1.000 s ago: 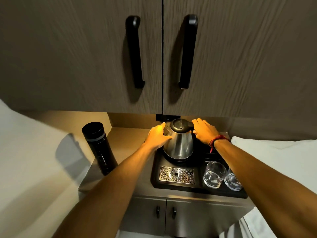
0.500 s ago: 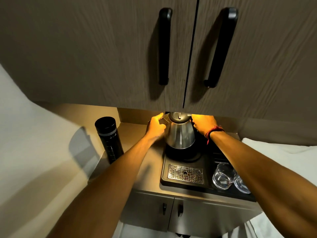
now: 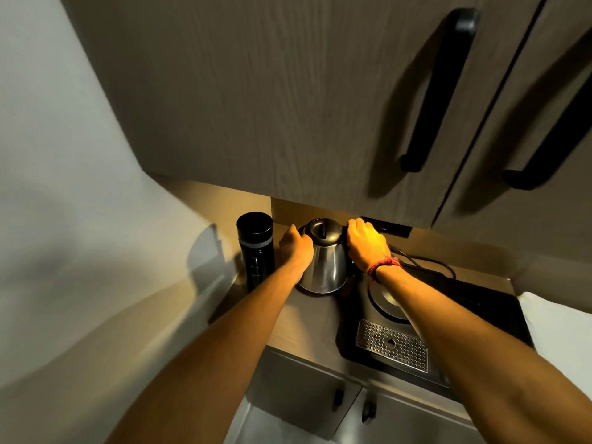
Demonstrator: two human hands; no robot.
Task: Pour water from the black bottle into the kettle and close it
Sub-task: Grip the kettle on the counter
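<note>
Fingers of my right hand (image 3: pixel 366 245) are wrapping the handle side of the kettle (image 3: pixel 324 256), curled tight around it, while my left hand (image 3: pixel 296 249) is pressing flat-curled against the kettle's opposite wall near the spout. I am gripping the steel body from both sides. The kettle is sitting upright on the bare counter (image 3: pixel 307 318), off its round base (image 3: pixel 382 299), which is lying exposed on the black tray (image 3: pixel 480 302) just to the right. Its dark lid (image 3: pixel 322 230) is sitting down over the opening. The black bottle (image 3: pixel 255 248) is standing upright just beside my left hand, cap on, apart from the kettle, against the wall corner. A red thread (image 3: pixel 382 265) is circling my right wrist. A perforated drip grate (image 3: pixel 391 349) is lying in the tray's near edge, and a cord (image 3: pixel 429 262) is looping behind the tray. Upper cabinet doors with black handles (image 3: pixel 439 88) are hanging overhead.
</note>
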